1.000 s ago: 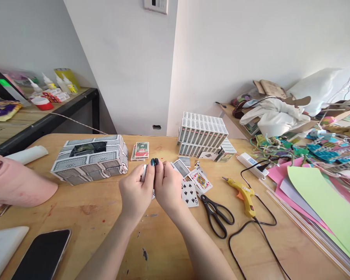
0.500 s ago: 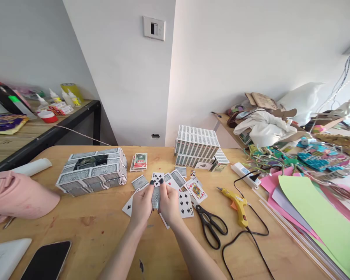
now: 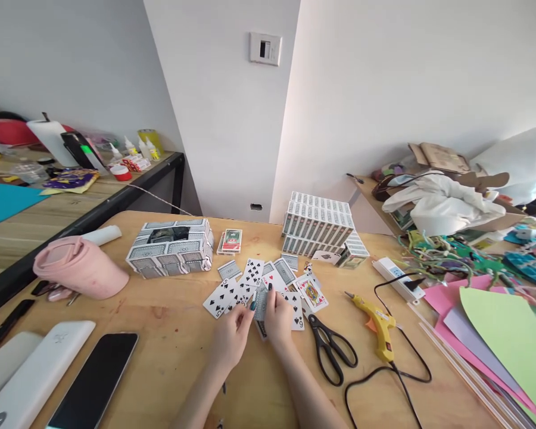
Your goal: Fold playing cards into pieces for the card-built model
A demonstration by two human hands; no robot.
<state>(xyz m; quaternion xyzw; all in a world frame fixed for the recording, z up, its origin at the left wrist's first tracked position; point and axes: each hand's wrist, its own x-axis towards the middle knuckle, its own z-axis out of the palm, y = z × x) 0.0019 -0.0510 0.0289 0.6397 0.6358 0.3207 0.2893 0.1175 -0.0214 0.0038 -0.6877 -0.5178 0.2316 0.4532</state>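
Playing cards lie scattered at the middle of the wooden table, among them a five of spades [image 3: 218, 300] and a red-and-yellow face card [image 3: 311, 292]. Between my hands is a grey-backed card [image 3: 259, 302], narrow in view. My right hand [image 3: 279, 316] pinches its right side, thumb on top. At its left edge, my left hand [image 3: 233, 330] has thumb and fingers pressed together; whether they grip the card is hard to see. A box covered with cards [image 3: 172, 247] stands behind to the left, and a stacked block of card packs [image 3: 318, 223] behind to the right.
Black scissors [image 3: 330, 348] and a yellow glue gun [image 3: 377, 322] with its cable lie right of my hands. Further right are a power strip [image 3: 397, 279] and coloured paper [image 3: 504, 333]. A phone [image 3: 93, 381], white power bank [image 3: 40, 375] and pink roll [image 3: 83, 268] are left.
The view has turned left, so things sit further right. My left hand has drawn back and down from the cards, uncovering more of them; my right hand remains at the grey-backed card.
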